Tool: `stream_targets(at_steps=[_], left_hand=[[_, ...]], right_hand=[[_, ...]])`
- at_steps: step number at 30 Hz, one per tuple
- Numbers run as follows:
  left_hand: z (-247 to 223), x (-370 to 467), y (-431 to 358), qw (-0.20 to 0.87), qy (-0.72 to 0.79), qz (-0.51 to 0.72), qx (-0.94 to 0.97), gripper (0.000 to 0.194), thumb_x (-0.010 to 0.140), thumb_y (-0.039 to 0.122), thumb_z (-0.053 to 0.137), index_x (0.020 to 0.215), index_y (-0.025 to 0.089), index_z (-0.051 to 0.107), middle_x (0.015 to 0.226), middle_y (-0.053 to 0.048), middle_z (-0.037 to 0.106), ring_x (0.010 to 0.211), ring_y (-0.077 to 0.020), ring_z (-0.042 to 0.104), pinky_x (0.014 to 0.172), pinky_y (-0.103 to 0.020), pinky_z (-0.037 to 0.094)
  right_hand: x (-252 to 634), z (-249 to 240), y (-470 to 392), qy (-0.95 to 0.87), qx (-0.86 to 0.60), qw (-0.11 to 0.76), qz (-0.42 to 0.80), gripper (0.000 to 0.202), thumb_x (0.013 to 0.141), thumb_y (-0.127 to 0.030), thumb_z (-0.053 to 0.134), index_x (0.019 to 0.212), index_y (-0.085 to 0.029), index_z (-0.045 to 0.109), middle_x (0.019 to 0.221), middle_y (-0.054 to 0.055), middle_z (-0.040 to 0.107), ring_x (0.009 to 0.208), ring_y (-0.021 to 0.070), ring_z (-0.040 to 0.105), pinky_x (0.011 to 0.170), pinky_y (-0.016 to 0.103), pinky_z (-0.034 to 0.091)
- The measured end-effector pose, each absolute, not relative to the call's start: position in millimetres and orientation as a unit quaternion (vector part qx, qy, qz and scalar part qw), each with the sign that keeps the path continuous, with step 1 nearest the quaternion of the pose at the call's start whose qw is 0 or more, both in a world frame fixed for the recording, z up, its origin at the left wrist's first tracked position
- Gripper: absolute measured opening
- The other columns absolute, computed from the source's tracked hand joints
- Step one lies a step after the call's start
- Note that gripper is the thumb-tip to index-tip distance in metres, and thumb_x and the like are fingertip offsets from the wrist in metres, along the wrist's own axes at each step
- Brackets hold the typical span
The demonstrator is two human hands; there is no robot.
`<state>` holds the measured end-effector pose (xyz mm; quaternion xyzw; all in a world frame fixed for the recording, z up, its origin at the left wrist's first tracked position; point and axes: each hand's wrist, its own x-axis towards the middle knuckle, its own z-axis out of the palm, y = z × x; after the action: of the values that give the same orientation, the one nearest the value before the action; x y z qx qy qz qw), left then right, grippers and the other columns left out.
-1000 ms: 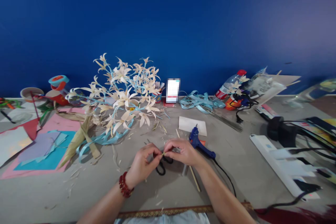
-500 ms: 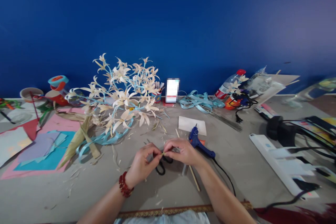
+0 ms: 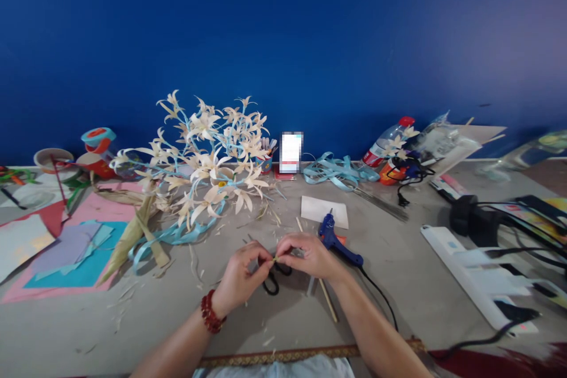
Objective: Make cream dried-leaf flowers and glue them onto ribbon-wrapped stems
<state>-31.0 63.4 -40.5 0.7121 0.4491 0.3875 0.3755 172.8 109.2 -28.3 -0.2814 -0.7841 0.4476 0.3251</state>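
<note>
My left hand [image 3: 245, 274], with a red bead bracelet [image 3: 212, 311] at its wrist, pinches a tiny yellowish-green piece [image 3: 275, 259]. From the other side my right hand [image 3: 308, 255] pinches the same piece, fingertips meeting fingertips. The piece is too small to name. Black-handled scissors [image 3: 271, 285] lie on the table beneath, partly hidden by my hands. To the right rests a blue hot glue gun [image 3: 332, 236], its nozzle over a white card [image 3: 325, 211]. A thin wooden stick [image 3: 328, 301] and a clear glue stick [image 3: 310, 287] lie under my right wrist.
Cream artificial flowers [image 3: 208, 171] with blue-wrapped stems stand back left, dried husks [image 3: 133, 236] and coloured paper [image 3: 80, 254] beside them. Blue ribbon [image 3: 332, 170] and metal wires [image 3: 383, 204] lie at the back. A power strip [image 3: 469, 283] with cables occupies the right.
</note>
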Motion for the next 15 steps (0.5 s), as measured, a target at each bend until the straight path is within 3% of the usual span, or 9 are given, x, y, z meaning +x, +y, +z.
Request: stream_targets(at_steps=[15], left_hand=[[-39.1,-30.4,62.6,0.362,0.456,0.389,0.714,0.012,0.085,0.019,0.057,0.074,0.018,0.062,0.071,-0.001,0.060,0.069,-0.0148,0.058,0.067,-0.025,0.044]], right_hand=[[172.8,-28.4,109.8,-0.784,-0.274,0.335,0.445,0.020,0.087,-0.035,0.064,0.081,-0.017,0.069,0.078,0.004,0.069,0.072,0.0151,0.063,0.067,0.025,0.047]])
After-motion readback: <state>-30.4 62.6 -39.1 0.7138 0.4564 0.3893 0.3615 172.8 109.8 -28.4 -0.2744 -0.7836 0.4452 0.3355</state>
